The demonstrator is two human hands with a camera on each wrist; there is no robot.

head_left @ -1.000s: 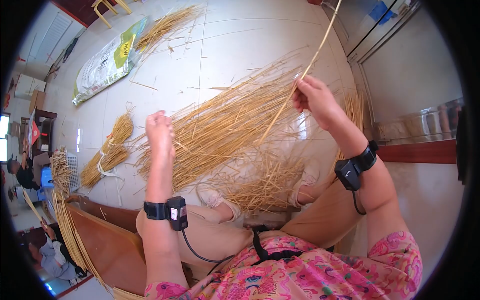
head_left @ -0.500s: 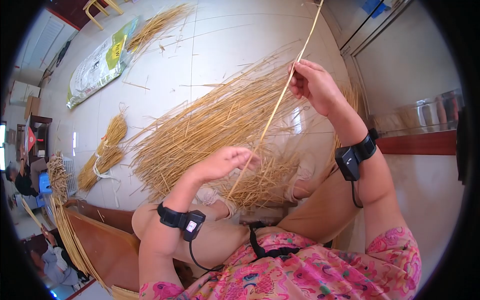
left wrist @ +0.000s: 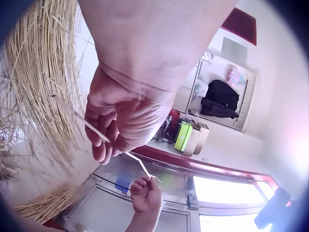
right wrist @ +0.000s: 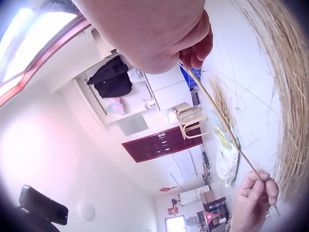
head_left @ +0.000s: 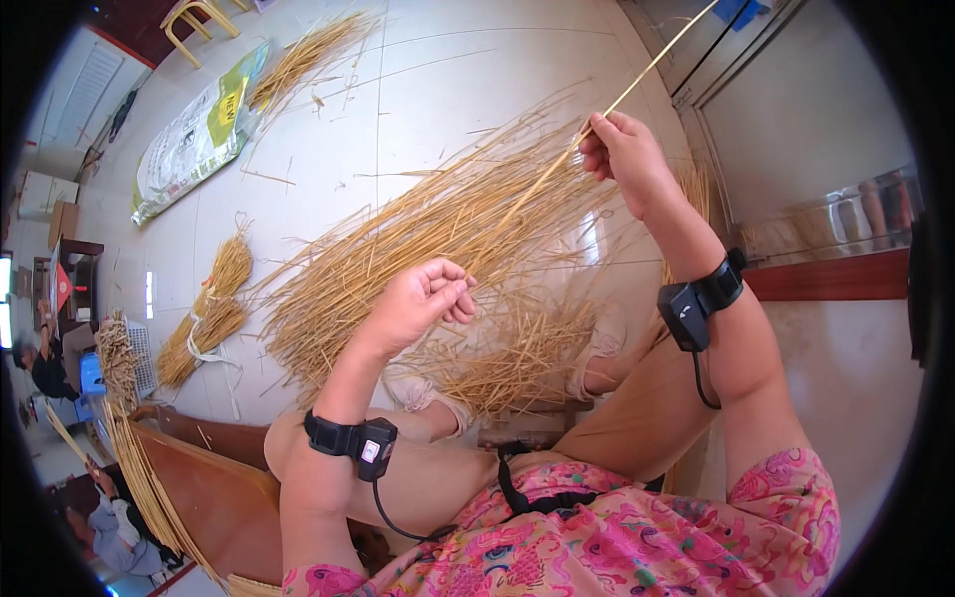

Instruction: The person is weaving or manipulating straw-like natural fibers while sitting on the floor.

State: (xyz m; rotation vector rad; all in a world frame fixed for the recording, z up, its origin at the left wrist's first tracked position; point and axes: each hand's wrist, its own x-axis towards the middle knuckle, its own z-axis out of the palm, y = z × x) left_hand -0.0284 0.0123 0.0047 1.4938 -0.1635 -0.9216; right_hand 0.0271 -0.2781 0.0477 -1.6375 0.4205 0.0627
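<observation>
A single long straw stalk (head_left: 662, 57) slants up across the front of the person, held in both hands. My right hand (head_left: 629, 164) pinches it between thumb and fingers, with a length sticking out beyond. Lower down, my left hand (head_left: 423, 303) grips the stalk with curled fingers; in the left wrist view the stalk's cut end (left wrist: 60, 100) juts out past that hand. The right wrist view has the stalk (right wrist: 219, 113) running straight between the hands. Below them a wide pile of loose straw (head_left: 398, 259) covers the floor.
Shorter straw scraps (head_left: 517, 368) lie between the feet. To the left are a tied straw bundle (head_left: 214, 303) and a printed sack (head_left: 194, 139) with straw at its mouth. A wooden chair (head_left: 214, 468) stands beside the left knee, and a glazed metal door (head_left: 816, 119) is at the right.
My left hand has come from over the pile's left side to the stalk's lower part and now grips it. The stalk leans further right at its top; the right hand keeps its pinch.
</observation>
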